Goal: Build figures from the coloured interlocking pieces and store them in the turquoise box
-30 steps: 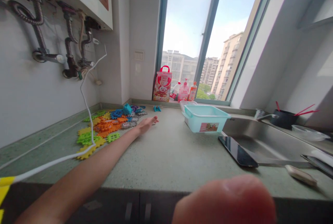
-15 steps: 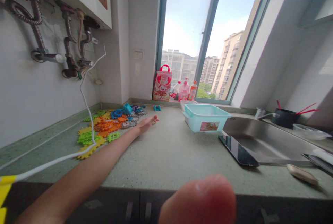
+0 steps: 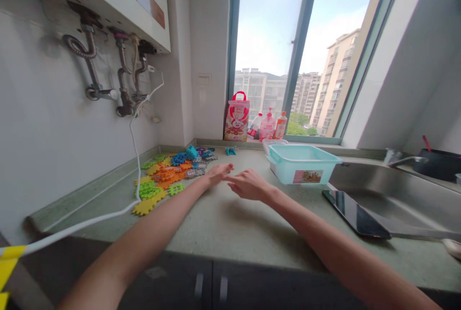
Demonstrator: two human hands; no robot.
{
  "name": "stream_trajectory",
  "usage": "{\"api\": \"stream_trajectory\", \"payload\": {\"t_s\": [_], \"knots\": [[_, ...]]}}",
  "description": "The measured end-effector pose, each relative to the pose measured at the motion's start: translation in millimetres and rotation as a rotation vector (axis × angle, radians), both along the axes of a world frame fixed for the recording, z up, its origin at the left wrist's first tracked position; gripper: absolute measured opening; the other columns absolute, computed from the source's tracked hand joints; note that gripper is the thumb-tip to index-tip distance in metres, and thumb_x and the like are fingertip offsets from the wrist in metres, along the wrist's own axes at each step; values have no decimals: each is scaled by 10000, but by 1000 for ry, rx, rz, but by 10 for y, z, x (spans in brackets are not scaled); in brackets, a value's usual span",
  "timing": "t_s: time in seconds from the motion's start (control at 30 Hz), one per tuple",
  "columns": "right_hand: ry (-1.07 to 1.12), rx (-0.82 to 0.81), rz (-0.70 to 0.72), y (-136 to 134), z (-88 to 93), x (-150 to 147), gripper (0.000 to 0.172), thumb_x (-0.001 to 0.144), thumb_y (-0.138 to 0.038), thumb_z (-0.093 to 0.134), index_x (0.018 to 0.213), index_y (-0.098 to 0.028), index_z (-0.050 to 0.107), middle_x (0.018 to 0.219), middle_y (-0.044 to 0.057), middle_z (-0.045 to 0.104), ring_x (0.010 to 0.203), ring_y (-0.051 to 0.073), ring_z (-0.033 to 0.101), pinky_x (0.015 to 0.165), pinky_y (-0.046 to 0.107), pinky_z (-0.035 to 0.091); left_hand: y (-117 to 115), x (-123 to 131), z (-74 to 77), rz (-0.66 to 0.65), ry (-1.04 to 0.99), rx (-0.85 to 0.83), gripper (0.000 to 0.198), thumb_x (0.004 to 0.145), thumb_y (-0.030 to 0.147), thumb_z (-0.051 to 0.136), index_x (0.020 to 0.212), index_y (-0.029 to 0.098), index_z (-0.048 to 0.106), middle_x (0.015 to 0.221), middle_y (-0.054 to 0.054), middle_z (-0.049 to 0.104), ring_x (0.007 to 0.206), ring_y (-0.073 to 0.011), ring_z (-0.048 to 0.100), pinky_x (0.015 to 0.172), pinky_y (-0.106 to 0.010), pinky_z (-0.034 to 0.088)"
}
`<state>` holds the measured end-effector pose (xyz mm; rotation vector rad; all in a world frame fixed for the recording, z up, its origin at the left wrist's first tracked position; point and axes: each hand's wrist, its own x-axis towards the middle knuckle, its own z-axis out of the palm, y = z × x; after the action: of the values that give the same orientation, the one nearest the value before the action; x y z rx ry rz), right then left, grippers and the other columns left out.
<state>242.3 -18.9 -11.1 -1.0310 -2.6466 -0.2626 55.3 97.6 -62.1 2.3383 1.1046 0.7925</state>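
My left hand (image 3: 218, 174) reaches over the counter, just right of a pile of toy pieces. Close against its fingertips is my right hand (image 3: 248, 185), its index finger stretched towards them and the other fingers curled in. Both hands look closed; whatever they hold, if anything, is too small or hidden to make out. In the pile are orange gear-shaped pieces (image 3: 169, 174), blue gear-shaped pieces (image 3: 179, 159), grey pieces (image 3: 195, 172), green square pieces (image 3: 148, 189) and yellow gear-shaped pieces (image 3: 149, 203). A small blue piece (image 3: 230, 150) lies apart behind my hands.
To the right stands a light-blue plastic basin (image 3: 281, 171), with a dark phone (image 3: 356, 214) beside the metal sink (image 3: 406, 195). A white cable (image 3: 86, 223) crosses the counter's left side. Bottles (image 3: 267, 126) and a pink package (image 3: 237, 120) line the windowsill.
My right hand has come up from the blurred near foreground to meet my left hand over the counter. The view has swung left, so things appear further right.
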Motion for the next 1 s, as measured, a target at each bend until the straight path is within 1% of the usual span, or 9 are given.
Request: {"api": "stream_trajectory", "payload": {"t_s": [0.07, 0.1, 0.27, 0.33, 0.4, 0.47, 0.57, 0.77, 1.0], "knots": [[38, -57, -243, 266, -148, 287, 361, 1031, -248, 498, 1328, -257, 702, 897, 71, 797, 804, 198, 725, 761, 277, 456, -64, 8, 42, -32, 75, 45, 669, 1012, 661, 291, 1148, 182, 738, 1197, -111, 750, 1134, -289, 676, 1011, -367, 506], [43, -81, -288, 342, -208, 390, 361, 1024, -267, 520, 1339, -259, 695, 892, 64, 796, 809, 201, 726, 745, 272, 447, -99, 14, 62, -49, 119, 78, 621, 1017, 624, 311, 1156, 189, 733, 1217, -107, 744, 1156, -281, 664, 1031, -363, 491], [137, -237, -337, 424, -311, 582, 468, 958, -328, 630, 1413, -216, 624, 909, 42, 790, 802, 185, 706, 705, 256, 430, -231, -20, 221, -99, 345, 217, 474, 993, 494, 443, 1266, 220, 717, 1303, -111, 717, 1219, -283, 643, 1073, -352, 461], [144, -284, -316, 418, -303, 588, 422, 950, -335, 636, 1353, -214, 672, 928, 45, 787, 799, 179, 699, 704, 252, 430, -234, -121, 343, 3, 466, 221, 404, 978, 455, 476, 1221, 284, 750, 1244, -80, 749, 1157, -283, 677, 1021, -345, 491], [145, -304, -296, 411, -291, 590, 371, 953, -338, 632, 1295, -220, 714, 932, 46, 784, 791, 175, 695, 703, 250, 431, -208, -280, 486, 216, 589, 228, 325, 947, 405, 524, 1127, 327, 784, 1181, -62, 773, 1113, -291, 696, 983, -359, 507], [142, -313, -281, 401, -280, 594, 337, 958, -328, 626, 1261, -231, 736, 922, 41, 782, 783, 169, 692, 705, 246, 431, -171, -462, 617, 349, 637, 220, 269, 889, 375, 604, 1037, 279, 807, 1119, -117, 780, 1068, -341, 705, 968, -425, 511], [148, -322, -286, 387, -275, 598, 313, 956, -298, 625, 1235, -235, 751, 920, 36, 781, 786, 163, 689, 708, 238, 430, -127, -668, 724, 444, 693, 184, 219, 826, 381, 691, 913, 226, 819, 1039, -165, 779, 1010, -372, 712, 945, -470, 518], [173, -323, -275, 412, -301, 609, 316, 959, -313, 632, 1235, -225, 756, 935, 39, 780, 795, 165, 682, 713, 240, 427, -133, -643, 673, 447, 755, 110, 255, 772, 381, 754, 896, 173, 835, 1001, -211, 772, 988, -384, 721, 918, -457, 539], [173, -341, -277, 413, -290, 612, 307, 967, -314, 632, 1235, -220, 751, 934, 42, 782, 787, 162, 684, 708, 239, 425, -267, -314, 532, 268, 683, 156, 256, 855, 408, 651, 945, 272, 848, 1018, -104, 797, 1094, -329, 700, 1007, -392, 504]]}}
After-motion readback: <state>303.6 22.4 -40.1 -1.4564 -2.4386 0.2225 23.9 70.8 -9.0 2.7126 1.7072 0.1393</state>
